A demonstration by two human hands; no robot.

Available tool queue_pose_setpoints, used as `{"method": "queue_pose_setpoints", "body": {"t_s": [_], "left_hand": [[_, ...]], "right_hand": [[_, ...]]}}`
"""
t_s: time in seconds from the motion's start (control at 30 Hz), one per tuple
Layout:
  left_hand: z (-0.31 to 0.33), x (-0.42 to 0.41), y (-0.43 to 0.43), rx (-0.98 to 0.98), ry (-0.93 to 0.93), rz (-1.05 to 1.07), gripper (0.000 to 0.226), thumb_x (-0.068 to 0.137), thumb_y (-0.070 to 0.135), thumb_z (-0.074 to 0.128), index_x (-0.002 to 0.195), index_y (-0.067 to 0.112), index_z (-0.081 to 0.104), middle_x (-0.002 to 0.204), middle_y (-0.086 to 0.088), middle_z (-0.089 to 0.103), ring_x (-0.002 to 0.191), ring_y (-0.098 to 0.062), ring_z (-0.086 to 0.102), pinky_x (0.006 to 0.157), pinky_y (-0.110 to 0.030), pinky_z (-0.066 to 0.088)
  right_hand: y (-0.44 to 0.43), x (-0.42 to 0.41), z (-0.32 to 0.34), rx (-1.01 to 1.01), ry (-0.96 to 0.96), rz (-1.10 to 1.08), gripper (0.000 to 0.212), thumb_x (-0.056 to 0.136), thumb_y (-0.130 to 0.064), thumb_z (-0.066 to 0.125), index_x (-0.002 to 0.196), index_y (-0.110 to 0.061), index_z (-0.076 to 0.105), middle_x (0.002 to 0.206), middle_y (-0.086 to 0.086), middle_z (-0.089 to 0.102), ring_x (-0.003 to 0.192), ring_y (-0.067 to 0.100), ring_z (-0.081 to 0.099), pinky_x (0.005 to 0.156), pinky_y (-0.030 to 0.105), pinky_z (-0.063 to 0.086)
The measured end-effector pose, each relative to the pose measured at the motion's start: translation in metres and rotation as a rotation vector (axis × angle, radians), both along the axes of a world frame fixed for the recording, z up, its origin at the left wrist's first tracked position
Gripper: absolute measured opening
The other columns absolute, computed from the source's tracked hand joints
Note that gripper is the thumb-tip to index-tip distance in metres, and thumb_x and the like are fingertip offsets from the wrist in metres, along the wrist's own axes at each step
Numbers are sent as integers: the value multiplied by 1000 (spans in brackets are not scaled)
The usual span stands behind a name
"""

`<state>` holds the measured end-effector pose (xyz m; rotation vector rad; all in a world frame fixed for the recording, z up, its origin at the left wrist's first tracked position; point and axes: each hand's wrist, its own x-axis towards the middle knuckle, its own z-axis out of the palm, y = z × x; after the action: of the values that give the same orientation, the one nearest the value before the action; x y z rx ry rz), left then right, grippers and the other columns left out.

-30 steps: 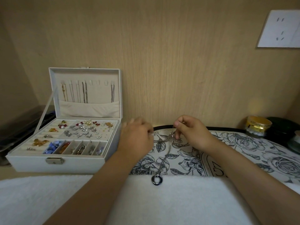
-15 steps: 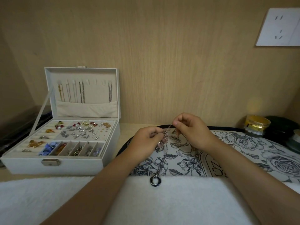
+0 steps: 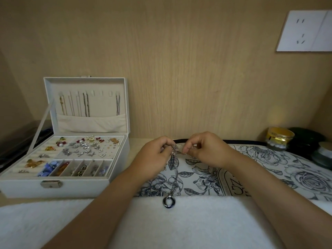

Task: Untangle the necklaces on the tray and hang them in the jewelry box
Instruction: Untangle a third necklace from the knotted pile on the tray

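The only lettering is on the flowered tray (image 3: pixel 265 157): a few dark capitals lying sideways in a framed panel. They look like "Z" and "G"; the rest is hidden.

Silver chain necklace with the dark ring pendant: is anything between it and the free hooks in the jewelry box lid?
Nothing visible does. The white jewelry box stands open, with bare hooks in its lid. The left hand and right hand both pinch the silver chain necklace at a tangled clump.
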<state>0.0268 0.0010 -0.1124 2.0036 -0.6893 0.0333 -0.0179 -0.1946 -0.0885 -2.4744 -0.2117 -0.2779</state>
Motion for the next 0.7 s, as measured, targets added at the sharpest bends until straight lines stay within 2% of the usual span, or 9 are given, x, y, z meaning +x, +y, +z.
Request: {"method": "queue_pose_setpoints", "body": {"t_s": [0.07, 0.13, 0.17, 0.3, 0.4, 0.43, 0.5, 0.6, 0.7], "left_hand": [[1, 2, 3, 50, -14, 19, 22, 98, 21, 53, 90, 40, 62, 76, 10, 64, 64, -6, 59, 66, -27, 48], [4, 4, 6, 66, 14, 20, 21, 96, 23, 54, 87, 39, 64, 82, 3, 69, 76, -19, 65, 76, -37, 52], [5, 4, 7, 68, 28, 10, 19, 94, 23, 56, 87, 38, 65, 83, 2, 70, 77, -19, 66, 78, -39, 52], [6, 4, 9, 135, -46, 24, 12, 91, 30, 60, 88, 41, 66, 83, 14, 68, 80, -6, 64, 78, -34, 52], [4, 4, 10, 172, -158, 59, 6, 96, 32, 57, 97, 36, 62, 88, 18, 64, 80, 5, 58, 73, -25, 47], [4, 4, 11, 177, -185, 60, 5, 97, 32, 56, 100, 35, 59, 87, 17, 62, 75, 6, 56, 68, -22, 43], [4, 3, 11, 183, -232, 58, 5, 98, 31, 54, 102, 33, 55, 85, 16, 61, 70, 7, 53, 62, -20, 37], [5, 3, 10, 178, -257, 41, 8, 99, 27, 54, 103, 33, 55, 86, 18, 62, 74, 5, 57, 66, -20, 43], [5, 6, 10, 136, -231, 20, 13, 99, 21, 54, 104, 33, 58, 90, 16, 61, 69, 3, 55, 67, -24, 46]], "right_hand": [[1, -1, 2, -29, 32, 0, 15, 90, -20, 72, 92, -34, 77, 83, -22, 69, 74, -14, 60, 71, 11, 45], [1, -1, 3, -2, 32, -7, 16, 88, -19, 74, 96, -33, 74, 84, -17, 72, 77, -6, 65, 76, 18, 52], [1, -1, 3, 12, 22, -18, 18, 88, -18, 74, 98, -32, 72, 84, -14, 73, 76, -5, 66, 75, 20, 53], [-2, 1, 5, 63, -9, -105, 12, 91, -20, 71, 98, -29, 76, 86, -15, 72, 74, -11, 63, 70, 11, 45], [-1, -1, 8, 198, 13, -96, 11, 94, -20, 67, 88, -25, 74, 84, -8, 74, 80, 1, 68, 76, 21, 52], [2, -2, 10, 251, 21, -91, 11, 94, -20, 66, 86, -23, 73, 82, -5, 73, 74, 3, 67, 73, 23, 51], [9, -6, 13, 363, 45, -55, 13, 93, -18, 65, 81, -18, 72, 74, -1, 71, 60, 6, 60, 66, 23, 47], [14, -10, 14, 529, 95, 79, 19, 84, -21, 61, 70, -11, 69, 62, 7, 63, 60, 23, 52, 66, 34, 44], [16, -12, 14, 718, 299, 177, 24, 93, -7, 50, 78, -2, 68, 59, 11, 57, 49, 21, 48, 50, 28, 42]]}}
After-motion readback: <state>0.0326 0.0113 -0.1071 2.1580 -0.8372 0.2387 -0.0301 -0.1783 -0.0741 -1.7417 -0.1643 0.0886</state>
